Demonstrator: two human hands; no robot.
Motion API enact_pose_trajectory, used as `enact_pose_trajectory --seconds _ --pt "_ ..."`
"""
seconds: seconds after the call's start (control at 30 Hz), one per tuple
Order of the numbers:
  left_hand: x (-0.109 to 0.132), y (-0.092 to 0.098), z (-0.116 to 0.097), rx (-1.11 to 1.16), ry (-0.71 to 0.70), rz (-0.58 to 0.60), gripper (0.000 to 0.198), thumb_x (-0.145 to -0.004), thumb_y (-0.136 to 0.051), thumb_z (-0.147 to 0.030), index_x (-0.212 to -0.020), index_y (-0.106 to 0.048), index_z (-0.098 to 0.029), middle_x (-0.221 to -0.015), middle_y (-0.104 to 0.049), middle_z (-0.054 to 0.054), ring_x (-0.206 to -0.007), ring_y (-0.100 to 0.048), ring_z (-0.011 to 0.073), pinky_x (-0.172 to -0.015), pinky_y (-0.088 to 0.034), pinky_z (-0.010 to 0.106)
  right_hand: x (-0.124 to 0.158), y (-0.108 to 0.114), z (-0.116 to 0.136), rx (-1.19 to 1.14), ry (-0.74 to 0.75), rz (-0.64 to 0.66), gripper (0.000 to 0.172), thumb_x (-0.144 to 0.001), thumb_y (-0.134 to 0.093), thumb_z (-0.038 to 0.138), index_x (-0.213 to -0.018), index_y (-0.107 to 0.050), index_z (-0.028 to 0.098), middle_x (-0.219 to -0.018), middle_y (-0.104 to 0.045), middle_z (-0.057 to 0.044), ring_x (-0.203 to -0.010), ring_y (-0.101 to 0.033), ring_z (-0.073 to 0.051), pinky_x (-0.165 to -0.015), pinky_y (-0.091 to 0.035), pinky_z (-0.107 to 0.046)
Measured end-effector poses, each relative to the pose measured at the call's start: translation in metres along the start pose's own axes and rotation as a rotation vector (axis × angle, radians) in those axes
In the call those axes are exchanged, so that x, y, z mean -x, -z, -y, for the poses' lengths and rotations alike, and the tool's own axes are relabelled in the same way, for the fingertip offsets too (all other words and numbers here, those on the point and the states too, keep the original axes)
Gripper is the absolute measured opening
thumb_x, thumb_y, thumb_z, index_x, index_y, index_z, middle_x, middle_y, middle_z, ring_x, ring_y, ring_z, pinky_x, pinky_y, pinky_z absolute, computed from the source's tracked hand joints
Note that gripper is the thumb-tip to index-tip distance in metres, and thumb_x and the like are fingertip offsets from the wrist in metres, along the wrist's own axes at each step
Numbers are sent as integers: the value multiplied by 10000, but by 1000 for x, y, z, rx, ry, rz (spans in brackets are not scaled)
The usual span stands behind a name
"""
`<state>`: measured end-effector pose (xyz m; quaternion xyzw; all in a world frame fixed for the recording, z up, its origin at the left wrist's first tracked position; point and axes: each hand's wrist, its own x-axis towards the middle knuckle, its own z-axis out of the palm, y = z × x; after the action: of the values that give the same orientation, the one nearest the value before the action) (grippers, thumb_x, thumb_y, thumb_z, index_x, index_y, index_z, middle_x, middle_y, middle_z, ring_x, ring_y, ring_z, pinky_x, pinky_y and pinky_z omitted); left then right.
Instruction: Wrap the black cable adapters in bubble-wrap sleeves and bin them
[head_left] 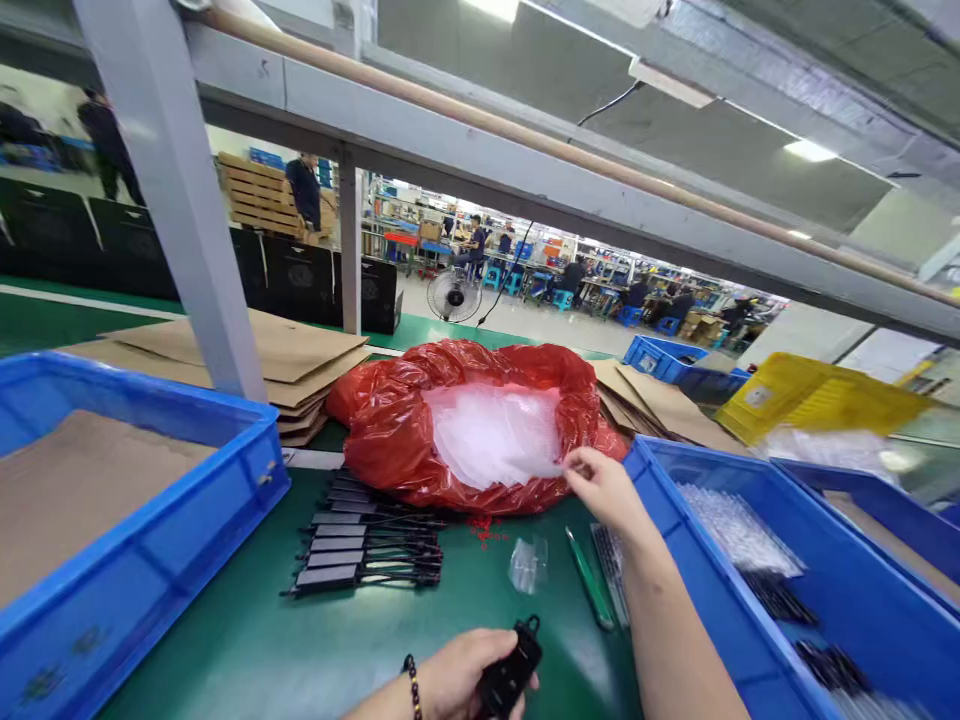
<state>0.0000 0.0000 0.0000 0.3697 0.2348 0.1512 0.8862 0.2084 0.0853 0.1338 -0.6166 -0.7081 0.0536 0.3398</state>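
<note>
Low in the view, my left hand [480,672] is wrapped round a small black device [511,668] with a loop at its top end. My right hand [600,485] reaches to the right edge of a red plastic bag [386,420]. Its thumb and fingertips pinch the edge of a translucent white pouch [495,430], one of a pile inside that bag. On the green bench, left of centre, lies a row of black devices with grey faces [330,558] and thin black leads. Small red bits [484,530] and clear plastic pieces [528,565] lie between the bag and my left hand.
Green tweezers [589,580] lie beside my right forearm. A blue bin [247,470] with brown cardboard stands left; another blue bin [720,600] with clear and black parts stands right. Cardboard sheets [300,350] flank the red bag. A grey post [172,200] rises at left; people work beyond.
</note>
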Motion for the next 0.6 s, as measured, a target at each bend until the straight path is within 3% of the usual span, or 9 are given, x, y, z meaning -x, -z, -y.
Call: enact_pose_trajectory --seconds 0.13,0.2,0.27,0.33,0.47,0.53,0.6 --pt "0 5 -1 68 29 -37 684 -548 -506 -729 -792 -597 -96 -497 -562 21 -304 -407 75 -311 -213 199 -44 -21 4 79 -41 -177 165 -706 -474 215 -797 -597 155 -841 -601 -58 -751 -572 -176 -722 -450 -292" --pt "0 7 -3 118 29 -72 683 -571 -490 -730 -820 -589 -102 -523 -558 18 -323 -407 73 -318 -197 196 -42 -30 4 120 -23 -195 248 -713 -487 224 -927 -589 150 -1006 -568 -95 -841 -567 -194 -760 -447 -311" --pt "1 7 -6 177 7 -120 659 -615 -464 -718 -831 -579 -107 -532 -542 13 -348 -403 69 -333 -182 191 -23 -37 2 199 -33 -180 302 -753 -471 227 -1036 -544 155 -1059 -548 -107 -865 -566 -196 -761 -446 -311" --pt "1 7 -8 232 -36 -166 631 -662 -431 -705 -842 -568 -116 -533 -526 4 -360 -392 67 -349 -174 189 6 -41 -6 331 -124 -62 255 -794 -438 200 -1022 -534 143 -967 -588 -105 -828 -583 -198 -736 -443 -303" --pt "1 7 -9 282 -116 -232 598 -718 -390 -682 -866 -553 -126 -550 -517 -1 -374 -383 67 -370 -167 193 63 -52 -28 579 -396 351 218 -780 -416 67 -944 -556 105 -841 -636 -132 -785 -617 -222 -679 -423 -293" --pt "0 6 -9 293 -135 -253 577 -729 -397 -667 -870 -549 -129 -565 -520 0 -390 -393 70 -380 -179 194 80 -59 -36 620 -455 411 284 -758 -390 7 -977 -548 91 -861 -634 -151 -792 -623 -225 -671 -416 -290" --pt "0 6 -9 299 -152 -265 556 -738 -406 -653 -872 -545 -131 -575 -522 2 -405 -403 74 -388 -193 196 87 -65 -41 635 -459 388 323 -751 -355 -18 -998 -537 82 -890 -621 -160 -798 -619 -225 -673 -412 -291"
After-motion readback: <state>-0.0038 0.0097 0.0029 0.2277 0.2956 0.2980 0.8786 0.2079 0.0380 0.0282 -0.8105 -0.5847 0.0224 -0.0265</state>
